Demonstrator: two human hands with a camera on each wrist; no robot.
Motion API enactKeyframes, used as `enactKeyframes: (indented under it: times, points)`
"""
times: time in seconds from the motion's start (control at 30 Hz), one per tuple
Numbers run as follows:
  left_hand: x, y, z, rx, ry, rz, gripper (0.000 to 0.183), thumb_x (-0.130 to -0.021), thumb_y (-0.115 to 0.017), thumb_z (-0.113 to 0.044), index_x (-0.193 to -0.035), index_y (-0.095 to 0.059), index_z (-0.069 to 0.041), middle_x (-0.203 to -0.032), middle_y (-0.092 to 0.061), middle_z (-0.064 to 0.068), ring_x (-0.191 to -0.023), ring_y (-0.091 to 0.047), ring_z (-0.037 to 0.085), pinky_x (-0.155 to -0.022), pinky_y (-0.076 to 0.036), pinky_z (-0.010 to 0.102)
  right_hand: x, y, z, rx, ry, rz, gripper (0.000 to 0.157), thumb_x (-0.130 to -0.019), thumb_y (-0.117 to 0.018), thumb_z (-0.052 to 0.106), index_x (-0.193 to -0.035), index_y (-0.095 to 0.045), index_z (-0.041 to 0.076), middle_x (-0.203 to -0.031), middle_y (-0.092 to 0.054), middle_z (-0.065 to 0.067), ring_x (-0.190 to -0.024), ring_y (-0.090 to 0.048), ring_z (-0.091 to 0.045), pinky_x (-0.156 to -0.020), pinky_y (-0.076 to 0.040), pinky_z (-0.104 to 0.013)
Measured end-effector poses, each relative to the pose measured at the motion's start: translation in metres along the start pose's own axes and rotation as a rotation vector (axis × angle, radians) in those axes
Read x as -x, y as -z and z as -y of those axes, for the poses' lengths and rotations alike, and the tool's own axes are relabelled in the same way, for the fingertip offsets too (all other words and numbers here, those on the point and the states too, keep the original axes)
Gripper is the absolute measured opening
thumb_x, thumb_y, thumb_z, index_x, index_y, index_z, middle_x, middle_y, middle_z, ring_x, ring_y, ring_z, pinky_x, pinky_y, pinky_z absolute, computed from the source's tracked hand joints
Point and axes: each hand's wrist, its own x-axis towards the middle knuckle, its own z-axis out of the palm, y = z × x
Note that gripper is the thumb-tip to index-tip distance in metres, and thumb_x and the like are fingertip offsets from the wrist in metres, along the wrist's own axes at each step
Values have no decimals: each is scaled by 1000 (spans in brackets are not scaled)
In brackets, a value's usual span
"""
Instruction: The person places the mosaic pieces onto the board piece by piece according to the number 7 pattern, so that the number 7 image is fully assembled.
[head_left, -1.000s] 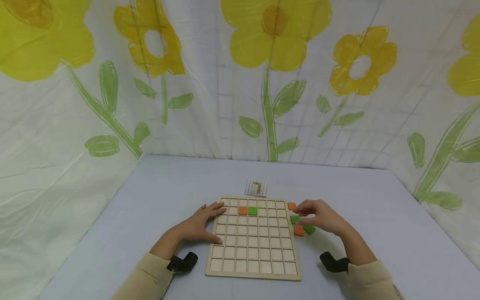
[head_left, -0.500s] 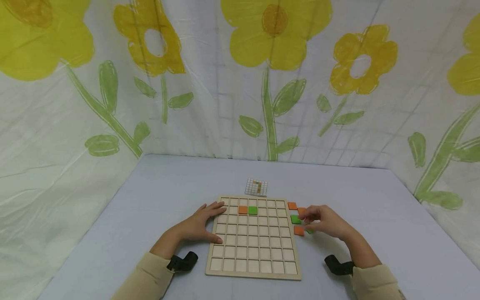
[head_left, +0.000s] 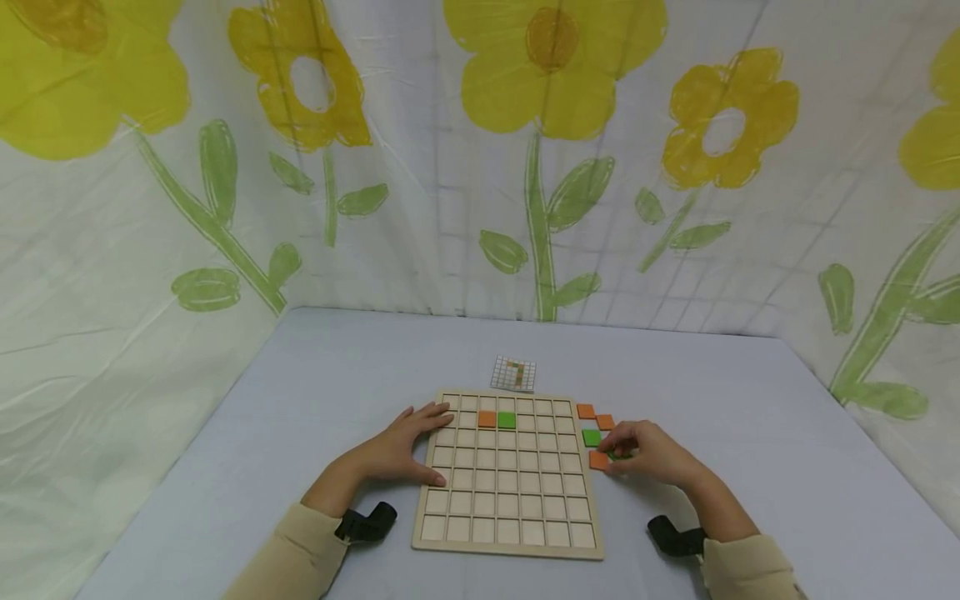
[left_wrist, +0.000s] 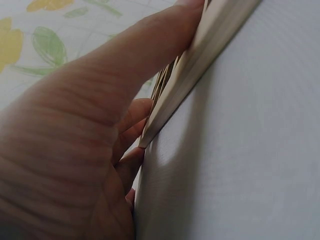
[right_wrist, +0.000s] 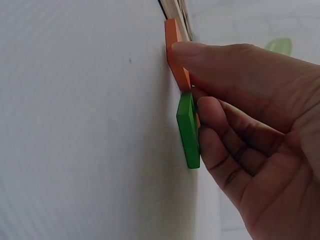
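A wooden grid board (head_left: 507,551) lies on the table, with an orange tile (head_left: 487,420) and a green tile (head_left: 507,421) side by side in its second row. My left hand (head_left: 393,448) rests spread on the board's left edge, fingers and thumb on the frame. In the left wrist view the thumb lies over the wooden rim (left_wrist: 172,95). At the board's right side my right hand (head_left: 652,454) has its thumb and fingers around a loose orange tile (right_wrist: 172,37), pinching it. Just below its fingers lies a green tile (right_wrist: 188,132), mostly hidden by the hand in the head view.
Beside the board's right edge lie two more orange tiles, one near the corner (head_left: 586,411) and another (head_left: 604,422), and a green tile (head_left: 591,437). A small printed pattern card (head_left: 513,373) sits behind the board. A flowered curtain (head_left: 405,208) hangs beyond the table.
My right hand moved right and down over the loose tiles, then its thumb and fingers came to the nearest orange tile. My left hand stays on the board.
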Motion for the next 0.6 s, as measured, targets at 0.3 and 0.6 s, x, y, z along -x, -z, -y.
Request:
enactKeyframes:
  times: [0.3,0.6]
  points:
    - [0,0,-1,7,3,0,94,-68,-79,-47,-142,-38,-7,-155,-23,9,-144,-13,32,-118,-4,52,-1,-2,-2,46,12,-7,24,-75,-77,13,-95,-70,2,-92,-65,-5,-75,-52,-1,-65,-50,-18]
    - [1,0,-2,9,-1,1,94,-68,-79,-46,-142,-37,-6,-155,-23,10,-144,-13,32,-118,-4,52,-2,-2,2,108,-17,-13,20,-75,-77,14,-92,-69,5,-89,-65,-1,-72,-51,-1,-62,-48,-18]
